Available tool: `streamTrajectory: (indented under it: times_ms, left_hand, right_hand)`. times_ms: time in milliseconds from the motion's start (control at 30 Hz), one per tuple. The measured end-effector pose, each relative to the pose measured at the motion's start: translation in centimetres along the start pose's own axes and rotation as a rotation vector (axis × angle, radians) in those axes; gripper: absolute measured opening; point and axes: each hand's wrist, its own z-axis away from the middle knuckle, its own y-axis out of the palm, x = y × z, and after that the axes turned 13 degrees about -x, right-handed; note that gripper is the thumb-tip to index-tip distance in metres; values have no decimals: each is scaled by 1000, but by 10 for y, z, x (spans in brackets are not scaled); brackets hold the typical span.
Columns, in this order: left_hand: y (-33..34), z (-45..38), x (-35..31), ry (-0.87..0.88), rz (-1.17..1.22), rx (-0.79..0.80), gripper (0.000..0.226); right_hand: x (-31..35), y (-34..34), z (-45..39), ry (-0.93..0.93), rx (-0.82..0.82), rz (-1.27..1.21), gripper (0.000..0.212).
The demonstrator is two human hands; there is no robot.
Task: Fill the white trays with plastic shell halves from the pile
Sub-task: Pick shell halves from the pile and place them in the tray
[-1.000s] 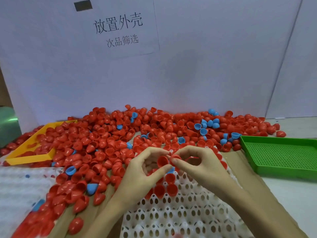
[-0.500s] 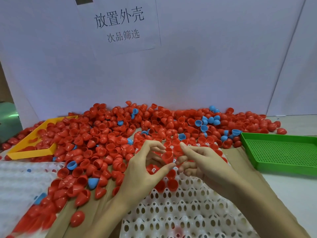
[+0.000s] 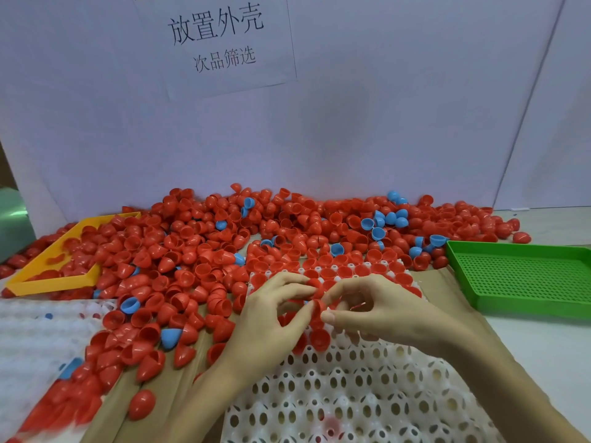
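Note:
A big pile of red shell halves [image 3: 198, 251], with a few blue ones mixed in, spreads across the table. A white tray with holes [image 3: 358, 398] lies in front of me, and red halves sit in its far rows. Over the tray's far part, my left hand [image 3: 271, 318] and my right hand [image 3: 377, 308] meet. Between their fingertips they pinch a red shell half [image 3: 318, 310]. A second red half [image 3: 315, 284] sits at my left fingertips. Another seated half [image 3: 319, 340] lies just below the hands.
An orange tray [image 3: 48, 282] half buried in shells lies at the left. A green perforated tray [image 3: 524, 276] stands at the right. A second white tray [image 3: 32, 330] lies at the near left. Brown cardboard [image 3: 447, 289] lies under the tray. A white board with a paper sign backs the table.
Both hands have stayed together over the tray's far rows, turning red halves between their fingertips. The view has tilted down a little.

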Motion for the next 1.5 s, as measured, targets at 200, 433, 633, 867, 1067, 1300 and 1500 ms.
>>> streamTrajectory:
  times_ms: [200,433,633,867,1067,1300,1500]
  left_hand:
    - [9,8,-2,80,-86,29,21]
    - [17,17,-3,269,-272,137,30]
    - [9,16,-6,368,-292,312,30]
    - [5,0,-6,132,-110,282,22]
    - [25,-82,31,71,-242,145,18]
    - [66,-180,83,79,-727,267,49]
    - [89,-191,106,5,-762,326,56]
  right_hand:
    - [-2,-6,-4,49,-239,19,40]
    - [-4,-6,-6,64,-340,-1,40]
    - [-4,-7,-6,69,-358,-16,39]
    - [-3,-9,-6,61,-366,22,38]
    - [-5,-9,-7,17,-398,86,35]
    - [-2,-6,-3,12,-403,112,34]
    - [-5,-4,-5,-8,-403,136,34]
